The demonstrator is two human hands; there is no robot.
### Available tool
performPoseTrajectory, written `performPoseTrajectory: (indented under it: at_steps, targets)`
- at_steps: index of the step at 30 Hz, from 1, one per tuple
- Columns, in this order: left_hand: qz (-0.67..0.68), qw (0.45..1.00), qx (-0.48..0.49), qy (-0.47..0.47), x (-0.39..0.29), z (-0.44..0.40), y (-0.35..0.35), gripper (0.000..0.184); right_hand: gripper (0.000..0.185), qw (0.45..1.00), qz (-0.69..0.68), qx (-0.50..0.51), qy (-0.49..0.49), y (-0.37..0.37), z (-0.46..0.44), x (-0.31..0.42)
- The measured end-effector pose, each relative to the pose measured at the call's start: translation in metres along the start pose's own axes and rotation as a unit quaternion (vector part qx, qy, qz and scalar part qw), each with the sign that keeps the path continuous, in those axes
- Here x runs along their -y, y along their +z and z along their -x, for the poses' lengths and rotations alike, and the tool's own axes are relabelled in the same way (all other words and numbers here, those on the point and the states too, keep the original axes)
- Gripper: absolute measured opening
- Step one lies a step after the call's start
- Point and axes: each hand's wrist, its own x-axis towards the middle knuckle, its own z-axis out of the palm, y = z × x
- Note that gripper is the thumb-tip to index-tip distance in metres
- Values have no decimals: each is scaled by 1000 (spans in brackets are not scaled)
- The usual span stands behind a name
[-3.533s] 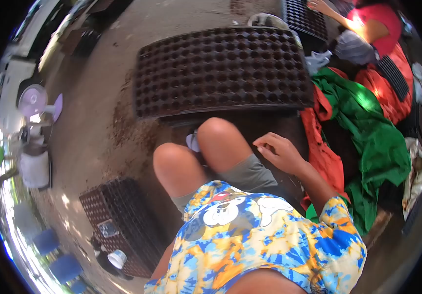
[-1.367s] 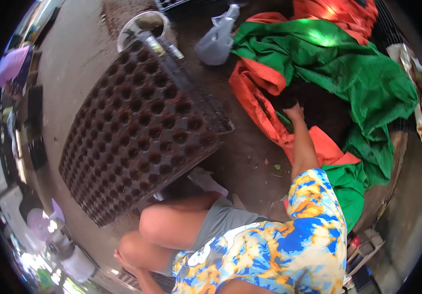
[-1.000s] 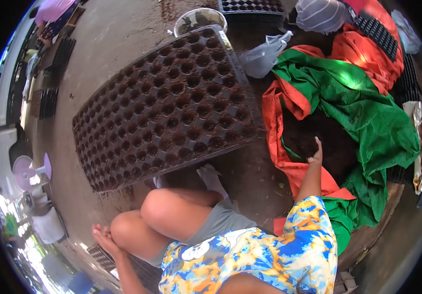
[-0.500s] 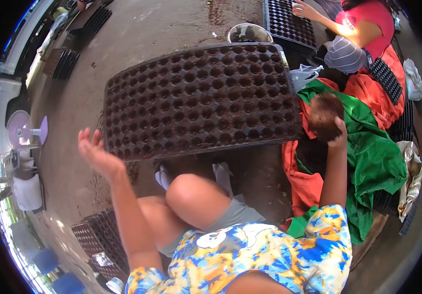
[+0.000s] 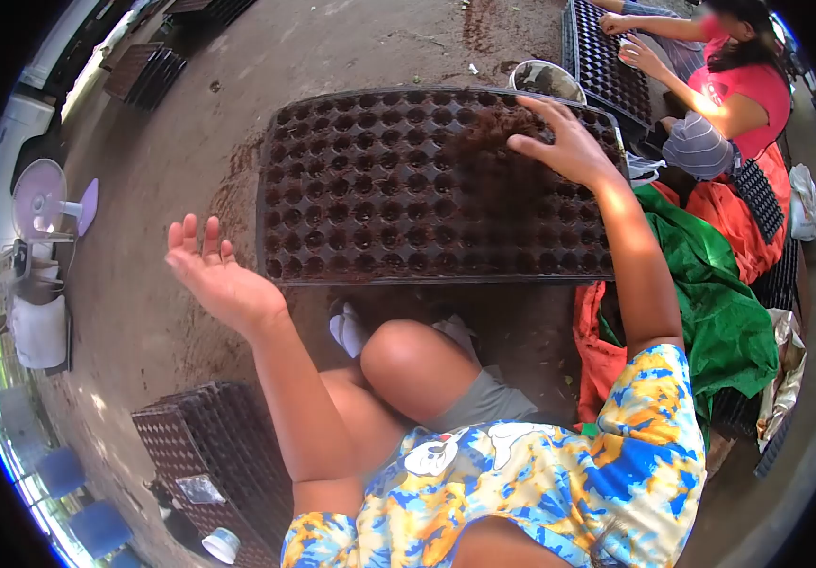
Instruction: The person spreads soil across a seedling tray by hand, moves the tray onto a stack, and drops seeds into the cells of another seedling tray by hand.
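Note:
A black seedling tray [image 5: 351,204] with rows of round cells lies in front of my knees. My right hand [image 5: 564,142] is above its far right part, thumb and fingers apart. Loose brown potting soil [image 5: 502,142] drops from that hand, and a blurred dark patch of it spreads over the cells below. My left hand [image 5: 223,279] is raised palm up beside the tray's near left corner, fingers spread, holding nothing.
A white bucket [image 5: 548,79] stands behind the tray. Green cloth [image 5: 711,275] and red cloth [image 5: 595,346] lie at right. Stacked trays [image 5: 228,445] stand at lower left, a fan [image 5: 43,199] at left. Another person [image 5: 744,95] works at another tray [image 5: 607,62].
My right hand has moved from over the cloths at right to above the tray, opening and letting the clump of soil go. My left hand stays open. The view has shifted.

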Motion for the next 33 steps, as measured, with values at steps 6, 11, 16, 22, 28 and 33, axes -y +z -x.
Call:
performPoseTrajectory:
  at_steps: [6,11,16,22,28,33]
  targets:
    - [43,998,38,-31,-8,11,-3,49,60,991,48,-113,60,67,-10,-26]
    - [34,986,163,-27,4,52,14,52,60,986,-8,-158,-52,101,-41,32]
    - [23,984,177,-27,3,63,20,53,45,964,41,-123,-234,123,-24,78]
    - [39,988,145,-37,1,53,11,54,49,971,91,-127,-179,77,34,48]
    - [-17,990,141,-22,5,54,8,59,42,935,17,-353,-31,10,113,-64]
    - [-100,980,170,20,14,53,0,57,36,795,11,-471,382,2,294,-258]
